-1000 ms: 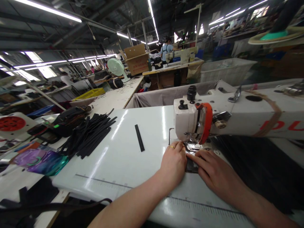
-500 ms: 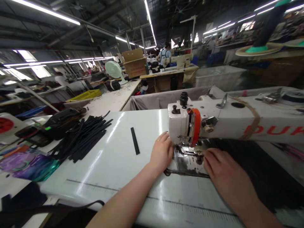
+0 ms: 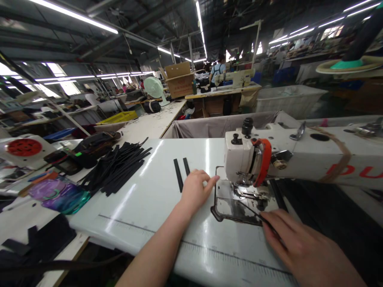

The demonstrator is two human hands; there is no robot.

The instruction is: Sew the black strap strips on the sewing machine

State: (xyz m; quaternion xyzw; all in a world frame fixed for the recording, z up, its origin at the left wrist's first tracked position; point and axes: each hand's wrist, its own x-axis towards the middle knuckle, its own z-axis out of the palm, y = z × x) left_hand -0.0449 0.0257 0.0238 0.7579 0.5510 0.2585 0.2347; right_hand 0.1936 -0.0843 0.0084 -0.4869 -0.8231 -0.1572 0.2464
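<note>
My left hand lies on the pale tabletop, thumb stretched away from the fingers. Its fingers cover the lower end of a short black fabric strip; a second strip lies beside it, roughly parallel. My right hand pinches another narrow black strip, whose far end reaches over the metal plate toward the presser foot. The white sewing machine with an orange guard stands just beyond the hands. The needle itself is too small to make out.
A pile of black strips lies at the table's left. Dark material spreads under the machine arm on the right. A purple-teal pouch sits left of the table. Behind are a green fan, a carton and a person.
My left hand has moved left from the machine head to the loose strips, where a second one now lies. My right hand has drawn back nearer me, a strip now visible in its fingers.
</note>
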